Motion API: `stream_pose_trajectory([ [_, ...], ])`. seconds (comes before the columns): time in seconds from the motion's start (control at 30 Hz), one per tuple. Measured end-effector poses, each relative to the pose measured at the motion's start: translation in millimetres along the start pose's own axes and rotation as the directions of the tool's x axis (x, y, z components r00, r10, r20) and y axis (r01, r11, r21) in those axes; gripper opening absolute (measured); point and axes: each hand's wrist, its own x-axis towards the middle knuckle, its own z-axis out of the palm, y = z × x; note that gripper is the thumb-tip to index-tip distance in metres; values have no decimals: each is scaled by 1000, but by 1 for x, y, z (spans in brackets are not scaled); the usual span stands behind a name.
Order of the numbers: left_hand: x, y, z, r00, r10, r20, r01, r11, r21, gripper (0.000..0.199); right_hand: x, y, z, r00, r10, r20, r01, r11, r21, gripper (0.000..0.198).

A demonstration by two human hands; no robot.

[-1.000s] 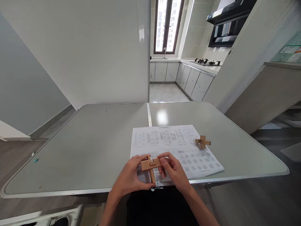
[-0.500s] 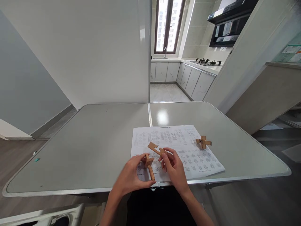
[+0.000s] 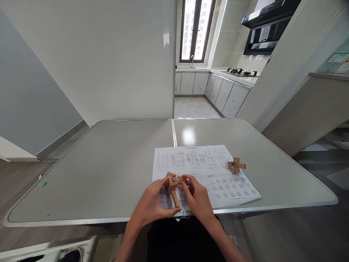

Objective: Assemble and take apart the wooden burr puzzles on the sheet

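Note:
Over the near edge of the paper, my left hand (image 3: 153, 201) grips joined wooden puzzle pieces (image 3: 175, 198), with a short bar pointing down toward the thumb. My right hand (image 3: 198, 195) pinches a flat notched wooden piece (image 3: 181, 179) by its right end. This notched piece lies against the top of the joined pieces, its notch facing them; fingers partly cover where they meet. Below both hands is the printed paper sheet (image 3: 191, 162), covered with rows of small diagrams. On its right side rests an assembled wooden cross puzzle (image 3: 236, 165) with a dark mark like "2".
The pale table (image 3: 122, 163) has a metal rim and a seam down its middle. A small teal bit (image 3: 43, 184) lies near its left edge. Beyond the table are a white wall panel (image 3: 122, 65) and a kitchen with a stove (image 3: 240, 72).
My right hand has moved left and brought the notched piece onto the joined pieces. My left hand stays nearly still. The cross puzzle and paper have not moved.

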Motion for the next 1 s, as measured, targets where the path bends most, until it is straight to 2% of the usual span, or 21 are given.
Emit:
stream_pose_trajectory([
  [0.2,0,0,0,1000,-2,-8,2,1000,-1,80,-1,1,3,1000,-16,3,17,996,-90,32],
  [0.4,0,-3,1,1000,-15,-20,16,1000,4,78,-1,0,2,1000,-26,9,26,998,-56,30],
  [0.6,0,-2,0,1000,-10,-7,10,1000,-21,77,-6,-7,-3,992,-97,83,95,995,23,25],
  [0.77,0,3,-2,1000,-6,4,6,999,-44,75,-10,-13,-7,961,-200,190,189,979,71,28],
  [0.9,-1,1,-2,1000,5,15,-4,998,-61,80,-11,-16,-9,942,-194,274,177,980,88,33],
  [1.0,-1,-1,-2,999,32,19,-30,997,-73,85,-10,-17,-9,939,-196,285,173,980,101,26],
])
